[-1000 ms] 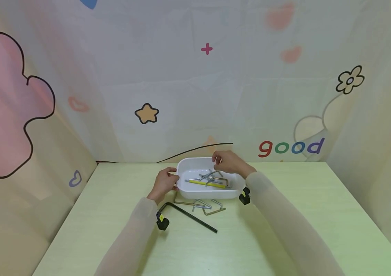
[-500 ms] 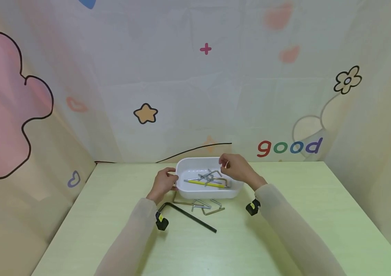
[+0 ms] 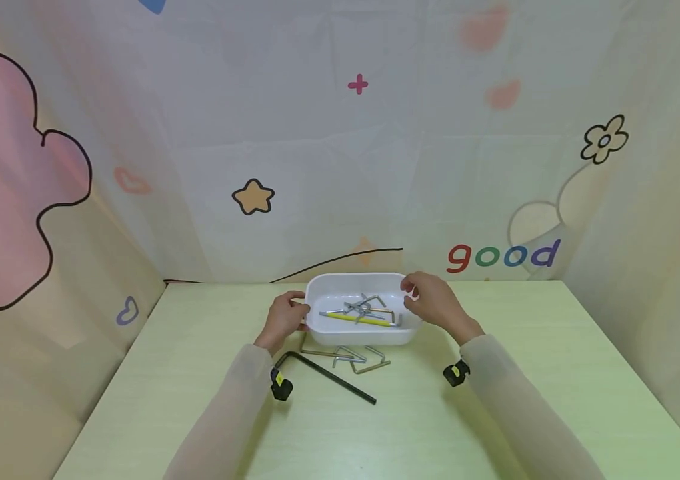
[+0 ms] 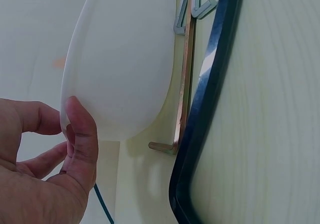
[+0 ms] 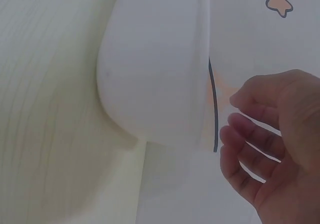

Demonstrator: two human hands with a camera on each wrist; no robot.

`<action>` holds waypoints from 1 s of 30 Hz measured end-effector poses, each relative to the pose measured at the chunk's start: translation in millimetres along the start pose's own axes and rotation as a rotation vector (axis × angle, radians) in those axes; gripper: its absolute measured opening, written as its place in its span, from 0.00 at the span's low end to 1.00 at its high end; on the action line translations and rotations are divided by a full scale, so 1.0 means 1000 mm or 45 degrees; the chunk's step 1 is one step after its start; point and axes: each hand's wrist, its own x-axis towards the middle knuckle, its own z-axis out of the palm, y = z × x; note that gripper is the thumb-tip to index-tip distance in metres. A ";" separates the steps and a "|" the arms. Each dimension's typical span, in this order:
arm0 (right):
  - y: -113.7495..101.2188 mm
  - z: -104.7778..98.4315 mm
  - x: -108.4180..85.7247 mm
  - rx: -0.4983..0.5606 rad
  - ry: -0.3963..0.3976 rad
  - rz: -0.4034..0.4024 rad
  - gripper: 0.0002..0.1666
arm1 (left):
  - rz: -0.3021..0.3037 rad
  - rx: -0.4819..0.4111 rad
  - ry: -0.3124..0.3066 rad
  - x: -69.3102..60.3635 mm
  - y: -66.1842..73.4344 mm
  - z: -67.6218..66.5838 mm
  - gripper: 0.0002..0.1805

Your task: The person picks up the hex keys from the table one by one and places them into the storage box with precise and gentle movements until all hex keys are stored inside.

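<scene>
My left hand (image 3: 283,320) pinches the left rim of a white plastic tray (image 3: 364,338); the left wrist view shows thumb and fingers on either side of that rim. Inside the tray lie several silver hex keys (image 3: 379,300) and a longer yellow hex key (image 3: 357,320), overlapping in a loose heap. By the tray's right end is my right hand (image 3: 436,305), holding nothing. Its fingers (image 5: 245,141) are loosely bent and sit a little apart from the tray wall in the right wrist view.
On the table (image 3: 412,440), a large black hex key (image 3: 334,378) lies nearest the front. Between it and the tray are several smaller keys, among them a brass-coloured hex key (image 4: 184,93). A printed curtain (image 3: 304,227) rises behind the table's back edge.
My right hand has moved rightward from over the tray to its right end. My left hand keeps its pinch on the left rim. The heap and the table keys look unmoved.
</scene>
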 end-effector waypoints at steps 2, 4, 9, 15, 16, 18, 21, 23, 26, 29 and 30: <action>0.003 0.000 -0.002 -0.001 -0.007 0.043 0.16 | 0.004 0.002 0.006 0.000 -0.001 0.000 0.25; 0.007 0.000 -0.004 0.015 -0.020 0.090 0.18 | 0.010 0.004 0.011 0.000 -0.001 0.000 0.24; 0.014 -0.003 -0.007 0.163 -0.062 0.229 0.22 | 0.015 0.003 0.010 0.000 -0.001 0.001 0.24; 0.024 -0.006 -0.007 0.421 -0.171 0.419 0.24 | 0.005 0.003 0.006 0.000 -0.002 0.000 0.24; 0.025 -0.006 -0.007 0.471 -0.186 0.456 0.25 | 0.004 0.004 0.005 0.000 -0.002 0.000 0.24; 0.028 -0.007 -0.006 0.559 -0.206 0.521 0.26 | 0.004 0.005 0.003 -0.001 -0.001 0.000 0.24; 0.030 -0.007 -0.005 0.668 -0.228 0.592 0.27 | 0.004 0.006 0.002 -0.001 0.000 0.001 0.24; 0.031 -0.007 -0.005 0.729 -0.253 0.620 0.26 | 0.003 0.004 0.003 -0.001 0.000 0.001 0.24; 0.032 -0.007 -0.005 0.806 -0.287 0.644 0.26 | 0.006 0.003 0.004 -0.001 -0.001 0.001 0.25; 0.035 -0.005 -0.006 0.865 -0.318 0.670 0.26 | 0.008 0.005 0.004 -0.001 -0.001 0.001 0.24; 0.035 -0.004 -0.006 0.882 -0.326 0.683 0.27 | 0.008 0.005 0.004 -0.002 -0.001 0.001 0.24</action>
